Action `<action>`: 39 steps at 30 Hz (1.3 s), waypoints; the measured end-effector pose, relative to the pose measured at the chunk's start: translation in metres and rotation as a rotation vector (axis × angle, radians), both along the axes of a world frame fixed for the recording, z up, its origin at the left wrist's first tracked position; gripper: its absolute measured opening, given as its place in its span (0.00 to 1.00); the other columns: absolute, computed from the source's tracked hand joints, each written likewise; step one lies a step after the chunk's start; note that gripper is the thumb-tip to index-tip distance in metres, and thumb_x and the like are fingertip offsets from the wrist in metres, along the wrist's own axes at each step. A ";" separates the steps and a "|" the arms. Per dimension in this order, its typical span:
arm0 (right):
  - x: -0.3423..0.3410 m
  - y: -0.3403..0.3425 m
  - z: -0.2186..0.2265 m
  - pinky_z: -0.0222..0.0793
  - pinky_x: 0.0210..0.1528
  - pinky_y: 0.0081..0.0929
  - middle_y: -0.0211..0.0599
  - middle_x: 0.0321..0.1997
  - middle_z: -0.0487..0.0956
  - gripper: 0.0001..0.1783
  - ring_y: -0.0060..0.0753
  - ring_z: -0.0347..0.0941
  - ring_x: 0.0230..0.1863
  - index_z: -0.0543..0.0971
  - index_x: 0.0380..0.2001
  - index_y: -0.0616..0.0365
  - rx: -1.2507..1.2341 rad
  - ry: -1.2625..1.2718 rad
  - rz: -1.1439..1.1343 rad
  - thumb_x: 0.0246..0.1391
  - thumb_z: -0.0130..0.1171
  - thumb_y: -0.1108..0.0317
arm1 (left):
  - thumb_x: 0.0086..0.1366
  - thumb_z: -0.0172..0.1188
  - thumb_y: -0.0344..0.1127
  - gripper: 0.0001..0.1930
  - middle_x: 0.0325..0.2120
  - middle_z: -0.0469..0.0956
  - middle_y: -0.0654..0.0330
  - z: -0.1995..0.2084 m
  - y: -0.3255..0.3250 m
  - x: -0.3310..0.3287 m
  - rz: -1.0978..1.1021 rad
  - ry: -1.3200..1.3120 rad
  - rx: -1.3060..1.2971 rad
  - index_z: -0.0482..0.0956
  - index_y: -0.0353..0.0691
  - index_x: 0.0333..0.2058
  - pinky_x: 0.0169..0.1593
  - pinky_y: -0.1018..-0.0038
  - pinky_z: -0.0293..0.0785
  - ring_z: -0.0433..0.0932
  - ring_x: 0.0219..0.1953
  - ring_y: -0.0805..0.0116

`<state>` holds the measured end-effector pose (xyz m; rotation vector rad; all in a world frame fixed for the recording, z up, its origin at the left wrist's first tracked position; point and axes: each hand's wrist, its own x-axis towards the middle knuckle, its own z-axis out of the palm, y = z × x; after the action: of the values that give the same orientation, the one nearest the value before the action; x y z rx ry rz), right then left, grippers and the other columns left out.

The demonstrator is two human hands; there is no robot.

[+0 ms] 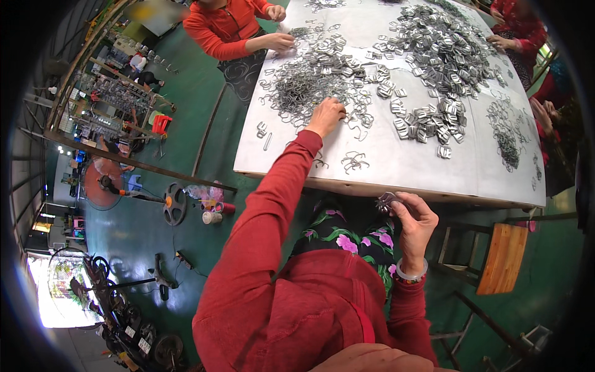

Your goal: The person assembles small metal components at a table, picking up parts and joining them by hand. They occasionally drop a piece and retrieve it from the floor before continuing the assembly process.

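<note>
My left hand (326, 116) reaches over the white-topped table (372, 162) to the right edge of a pile of bent wire hooks (291, 93). Its fingers are curled down at the hooks, and whatever sits between the fingertips is hidden. Off the table's front edge, above my lap, my right hand (415, 224) pinches a small dark metal piece with prongs (385, 202) between thumb and fingers. A few loose wire hooks (355, 162) lie near the front edge. To the right of my left hand is a heap of flat metal buckles (431, 123).
A larger buckle heap (443, 53) covers the far middle, with more wire pieces (507, 133) at the right. A person in orange-red (226, 28) works at the far left; other people sit along the right side. A wooden stool (503, 257) stands right, a fan (104, 183) left.
</note>
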<state>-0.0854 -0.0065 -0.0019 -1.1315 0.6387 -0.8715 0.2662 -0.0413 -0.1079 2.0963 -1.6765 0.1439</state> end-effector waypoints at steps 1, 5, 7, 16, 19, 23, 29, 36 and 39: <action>-0.001 -0.001 0.001 0.68 0.30 0.13 0.34 0.30 0.79 0.09 0.18 0.73 0.27 0.79 0.35 0.68 -0.014 0.010 -0.010 0.47 0.60 0.84 | 0.57 0.59 0.34 0.06 0.28 0.74 0.57 -0.002 -0.003 0.002 -0.034 -0.062 0.062 0.80 0.39 0.30 0.42 0.65 0.71 0.73 0.37 0.57; -0.003 -0.003 0.002 0.68 0.30 0.13 0.33 0.29 0.79 0.09 0.18 0.72 0.27 0.80 0.35 0.68 -0.049 0.030 -0.052 0.47 0.60 0.83 | 0.57 0.53 0.26 0.02 0.29 0.71 0.52 0.014 -0.005 -0.014 -0.084 -0.170 0.005 0.71 0.35 0.29 0.40 0.62 0.72 0.72 0.37 0.56; -0.003 -0.001 0.003 0.68 0.30 0.13 0.33 0.29 0.79 0.10 0.18 0.72 0.27 0.80 0.35 0.68 -0.066 0.050 -0.060 0.47 0.61 0.83 | 0.58 0.52 0.26 0.02 0.29 0.71 0.50 0.021 0.002 -0.021 -0.050 0.025 -0.107 0.70 0.35 0.29 0.39 0.60 0.71 0.72 0.36 0.54; -0.007 0.015 0.002 0.69 0.30 0.13 0.32 0.29 0.79 0.09 0.17 0.73 0.28 0.80 0.35 0.67 -0.102 0.078 -0.102 0.48 0.60 0.80 | 0.62 0.55 0.28 0.08 0.25 0.79 0.57 0.076 0.062 -0.128 -0.049 0.944 -0.176 0.76 0.31 0.38 0.29 0.78 0.75 0.78 0.26 0.75; -0.007 0.018 -0.001 0.69 0.28 0.12 0.32 0.30 0.80 0.09 0.16 0.73 0.28 0.80 0.36 0.66 -0.095 0.102 -0.110 0.49 0.61 0.79 | 0.63 0.56 0.26 0.07 0.27 0.79 0.57 0.094 0.089 -0.167 -0.240 1.325 -0.203 0.76 0.27 0.36 0.32 0.78 0.77 0.78 0.28 0.73; -0.008 0.022 -0.008 0.68 0.29 0.12 0.32 0.31 0.80 0.11 0.16 0.72 0.28 0.79 0.37 0.66 -0.069 0.047 -0.148 0.48 0.61 0.80 | 0.60 0.60 0.28 0.07 0.33 0.78 0.58 0.113 0.119 -0.204 -0.277 1.488 -0.145 0.78 0.30 0.35 0.42 0.78 0.75 0.77 0.36 0.72; -0.008 0.029 -0.002 0.70 0.32 0.11 0.34 0.33 0.80 0.11 0.15 0.74 0.32 0.79 0.38 0.65 -0.095 -0.019 -0.170 0.49 0.61 0.81 | 0.56 0.64 0.32 0.07 0.36 0.77 0.57 0.109 0.120 -0.220 -0.308 0.937 -0.349 0.79 0.37 0.32 0.44 0.71 0.71 0.76 0.40 0.66; -0.013 0.021 0.007 0.72 0.42 0.16 0.35 0.37 0.79 0.10 0.21 0.75 0.39 0.79 0.36 0.66 -0.244 -0.028 -0.190 0.48 0.58 0.85 | 0.56 0.62 0.30 0.06 0.32 0.79 0.58 0.104 0.107 -0.228 -0.319 0.858 -0.375 0.77 0.38 0.32 0.43 0.70 0.71 0.77 0.38 0.63; -0.012 0.015 0.006 0.72 0.36 0.15 0.35 0.35 0.77 0.11 0.20 0.74 0.34 0.79 0.35 0.65 -0.317 0.021 -0.164 0.47 0.58 0.86 | 0.59 0.59 0.26 0.05 0.33 0.79 0.57 0.100 0.101 -0.229 -0.331 0.955 -0.359 0.76 0.36 0.35 0.41 0.74 0.73 0.78 0.36 0.67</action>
<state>-0.0971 0.0087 0.0044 -1.3869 0.6312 -1.1308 0.0372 0.0596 -0.0077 1.2542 -1.2270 -0.5366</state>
